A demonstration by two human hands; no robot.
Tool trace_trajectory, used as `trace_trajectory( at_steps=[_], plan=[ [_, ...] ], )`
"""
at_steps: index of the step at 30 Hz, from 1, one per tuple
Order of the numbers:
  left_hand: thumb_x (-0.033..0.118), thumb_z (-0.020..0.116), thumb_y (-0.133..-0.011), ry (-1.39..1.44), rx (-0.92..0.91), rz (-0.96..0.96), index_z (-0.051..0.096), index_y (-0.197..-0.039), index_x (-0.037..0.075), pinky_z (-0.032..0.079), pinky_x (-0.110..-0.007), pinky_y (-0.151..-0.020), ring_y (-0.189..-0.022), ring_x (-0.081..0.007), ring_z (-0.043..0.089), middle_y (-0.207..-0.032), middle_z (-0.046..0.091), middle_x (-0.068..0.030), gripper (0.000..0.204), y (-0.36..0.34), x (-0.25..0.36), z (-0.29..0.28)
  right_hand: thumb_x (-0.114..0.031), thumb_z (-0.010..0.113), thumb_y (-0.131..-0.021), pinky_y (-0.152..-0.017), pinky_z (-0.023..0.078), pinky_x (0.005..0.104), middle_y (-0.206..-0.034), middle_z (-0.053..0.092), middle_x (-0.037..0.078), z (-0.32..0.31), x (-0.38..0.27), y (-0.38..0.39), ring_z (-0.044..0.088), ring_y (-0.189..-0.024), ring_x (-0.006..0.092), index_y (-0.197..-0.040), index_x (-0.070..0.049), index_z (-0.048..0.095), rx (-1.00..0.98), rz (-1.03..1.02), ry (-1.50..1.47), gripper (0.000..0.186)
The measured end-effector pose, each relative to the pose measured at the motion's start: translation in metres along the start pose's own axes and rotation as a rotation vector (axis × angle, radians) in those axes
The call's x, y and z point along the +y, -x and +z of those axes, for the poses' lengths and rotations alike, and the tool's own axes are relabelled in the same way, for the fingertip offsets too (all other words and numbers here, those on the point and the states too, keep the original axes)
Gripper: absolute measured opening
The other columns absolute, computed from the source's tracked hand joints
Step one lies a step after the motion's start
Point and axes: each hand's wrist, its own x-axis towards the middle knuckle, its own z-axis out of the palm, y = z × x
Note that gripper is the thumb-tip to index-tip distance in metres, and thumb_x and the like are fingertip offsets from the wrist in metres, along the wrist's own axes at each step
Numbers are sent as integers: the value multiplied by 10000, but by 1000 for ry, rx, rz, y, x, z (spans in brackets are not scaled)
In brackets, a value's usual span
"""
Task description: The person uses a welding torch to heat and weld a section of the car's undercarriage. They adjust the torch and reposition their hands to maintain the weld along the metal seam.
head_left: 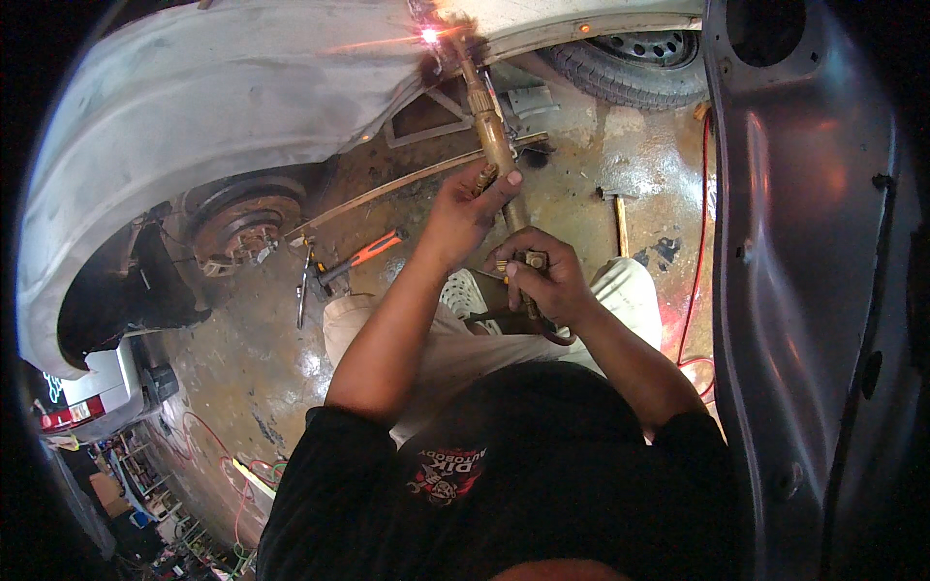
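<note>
A brass-coloured gas torch (491, 131) runs from my hands up to the car's body panel (242, 92). At its tip a bright pinkish-white glow (429, 36) sits against the panel, with an orange streak beside it and dark scorched metal around. My left hand (467, 211) is closed around the torch body, thumb along its right side, near a small brass knob (485, 178). Farther back, my right hand (550, 279) grips the torch's rear end by its brass valves (531, 259). Part of the hose (552, 336) shows below this hand.
On the wet floor lie an orange-handled hammer (363, 254), a metal tool (304, 286) and a wooden-handled hammer (621, 218). A bare wheel hub (242, 228) is left, a tyre (630, 77) ahead right. A grey door-like panel (804, 290) stands close right, beside a red hose (699, 232).
</note>
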Motion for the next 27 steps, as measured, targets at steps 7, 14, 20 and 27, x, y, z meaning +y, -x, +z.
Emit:
trace_trajectory(
  at_steps=[7, 14, 20, 27],
  plan=[
    [356, 705, -1052, 70, -51, 59, 669, -1049, 104, 294, -235, -565, -644, -19, 384, -771, 495, 113, 255, -6, -6, -2, -52, 636, -1027, -572, 535, 268, -846, 669, 27, 1, -2, 0, 637, -623, 82, -1097, -36, 650, 19, 36, -46, 73],
    [362, 700, -1055, 11, -34, 42, 684, -1052, 98, 302, -231, -569, -656, -19, 400, -794, 530, 106, 265, -5, -1, -3, -76, 654, -1031, -579, 534, 267, -809, 647, 15, 1, -2, -3, 642, -623, 84, -1100, -34, 651, 22, 36, -50, 81],
    [343, 722, -1041, -11, -20, 25, 696, -1112, 82, 352, -237, -626, -712, -34, 446, -834, 566, 90, 272, -4, 1, -4, -79, 650, -1033, -589, 541, 265, -861, 660, 37, -1, 1, -3, 652, -632, 88, -1120, -22, 652, 15, 24, -29, 104],
    [303, 768, -1015, 67, -43, -63, 689, -1155, 46, 456, -257, -759, -851, -66, 543, -931, 650, 46, 303, -2, 4, -5, -74, 638, -1038, -590, 540, 265, -888, 674, 49, 1, -5, -1, 636, -638, 79, -1134, -14, 650, 12, 6, -21, 114]
  ],
)
